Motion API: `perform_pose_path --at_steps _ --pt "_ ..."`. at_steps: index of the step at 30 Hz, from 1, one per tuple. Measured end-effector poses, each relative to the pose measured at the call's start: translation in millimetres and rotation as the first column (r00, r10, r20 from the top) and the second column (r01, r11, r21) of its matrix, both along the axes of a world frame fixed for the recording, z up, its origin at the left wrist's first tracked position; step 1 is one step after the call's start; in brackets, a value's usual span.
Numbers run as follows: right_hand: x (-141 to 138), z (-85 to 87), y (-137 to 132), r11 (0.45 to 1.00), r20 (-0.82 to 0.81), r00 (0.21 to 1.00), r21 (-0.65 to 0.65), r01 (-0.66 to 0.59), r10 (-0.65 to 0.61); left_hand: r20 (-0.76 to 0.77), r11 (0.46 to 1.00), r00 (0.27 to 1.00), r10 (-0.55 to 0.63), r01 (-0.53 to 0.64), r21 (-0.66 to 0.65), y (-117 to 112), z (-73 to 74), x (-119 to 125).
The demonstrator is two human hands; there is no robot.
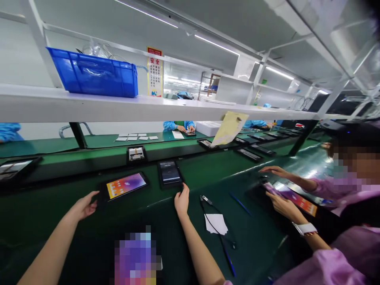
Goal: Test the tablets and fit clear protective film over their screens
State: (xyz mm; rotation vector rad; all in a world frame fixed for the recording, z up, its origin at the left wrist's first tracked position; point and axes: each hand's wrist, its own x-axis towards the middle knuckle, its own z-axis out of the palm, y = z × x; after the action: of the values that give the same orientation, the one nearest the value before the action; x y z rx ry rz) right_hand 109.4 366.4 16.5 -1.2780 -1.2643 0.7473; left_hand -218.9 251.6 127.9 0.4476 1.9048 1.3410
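A tablet with a lit, colourful screen lies in a black tray on the green belt in front of me. My left hand rests at the tray's left edge, fingers curled against it. A second tablet with a dark screen lies to the right in its own tray. My right hand touches that tray's near edge, fingers together and pointing forward. Whether either hand actually grips its tray is unclear.
A white paper, a cable and a blue pen lie right of my hand. A co-worker at right in pink sleeves handles another lit tablet. Several trays ride the belt. A blue bin sits on the shelf overhead. More workers sit across the line.
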Motion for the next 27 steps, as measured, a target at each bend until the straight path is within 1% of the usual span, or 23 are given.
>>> perform_pose_path --at_steps 2,4,7,9,12,15,16,17,18,19,20,21,22,23,24,25,26,27 --pt "1 -2.0 -8 0.999 -0.096 0.994 -0.017 -0.046 0.045 0.130 0.997 0.988 -0.081 0.079 0.016 -1 -3.4 17" --pt "2 -3.4 -18 0.992 -0.198 0.974 -0.046 -0.118 0.107 0.222 0.992 0.967 -0.124 0.114 0.059 -4 -8.3 41" --pt "10 -3.6 -37 0.962 -0.358 0.912 -0.101 -0.252 0.202 0.335 0.986 0.933 -0.134 0.092 0.137 -11 -17.4 79" --pt "19 -1.6 -52 0.925 -0.464 0.850 -0.144 -0.351 0.250 0.392 0.981 0.912 -0.120 0.048 0.190 -22 -22.2 101" --pt "33 5.7 -77 0.845 -0.603 0.742 -0.200 -0.496 0.293 0.455 0.971 0.886 -0.095 -0.018 0.238 -49 -26.3 126" --pt "34 17.3 -107 0.769 -0.708 0.638 -0.215 -0.602 0.301 0.498 0.966 0.859 -0.119 -0.015 0.258 -88 -33.2 156" --pt "33 21.5 -118 0.755 -0.732 0.611 -0.209 -0.621 0.300 0.509 0.964 0.850 -0.140 -0.001 0.267 -102 -37.4 168" --pt "30 25.3 -129 0.755 -0.758 0.586 -0.200 -0.625 0.285 0.514 0.962 0.843 -0.160 0.016 0.272 -116 -42.3 181" --pt "29 28.6 -139 0.763 -0.784 0.565 -0.194 -0.616 0.257 0.511 0.959 0.837 -0.198 0.059 0.276 -129 -47.7 192" --pt "30 31.1 -148 0.775 -0.807 0.548 -0.196 -0.600 0.220 0.461 0.949 0.844 -0.275 0.162 0.270 -142 -53.1 202" --pt "33 32.7 -156 0.786 -0.823 0.539 -0.211 -0.582 0.179 0.376 0.921 0.846 -0.378 0.303 0.245 -154 -58.0 209" --pt "39 33.4 -162 0.791 -0.829 0.541 -0.236 -0.565 0.139 0.262 0.862 0.824 -0.503 0.458 0.216 -165 -62.4 211" --pt "49 33.3 -166 0.791 -0.828 0.551 -0.267 -0.551 0.105 0.117 0.797 0.792 -0.599 0.576 0.180 -174 -66.4 209" --pt "61 32.6 -168 0.786 -0.820 0.567 -0.297 -0.542 0.082 -0.043 0.751 0.763 -0.645 0.643 0.149 -182 -70.1 203" --pt "76 31.6 -167 0.782 -0.802 0.592 -0.322 -0.534 0.074 -0.209 0.748 0.757 -0.620 0.650 0.137 -188 -74.0 193" --pt "93 30.2 -165 0.784 -0.777 0.625 -0.341 -0.519 0.075 -0.364 0.801 0.782 -0.506 0.582 0.137 -192 -78.1 181" --pt "110 28.6 -161 0.789 -0.743 0.664 -0.354 -0.502 0.089 -0.455 0.855 0.804 -0.383 0.495 0.155 -196 -82.7 169" --pt "125 26.8 -157 0.799 -0.683 0.720 -0.364 -0.478 0.120 -0.455 0.895 0.840 -0.295 0.410 0.175 -198 -87.6 158"
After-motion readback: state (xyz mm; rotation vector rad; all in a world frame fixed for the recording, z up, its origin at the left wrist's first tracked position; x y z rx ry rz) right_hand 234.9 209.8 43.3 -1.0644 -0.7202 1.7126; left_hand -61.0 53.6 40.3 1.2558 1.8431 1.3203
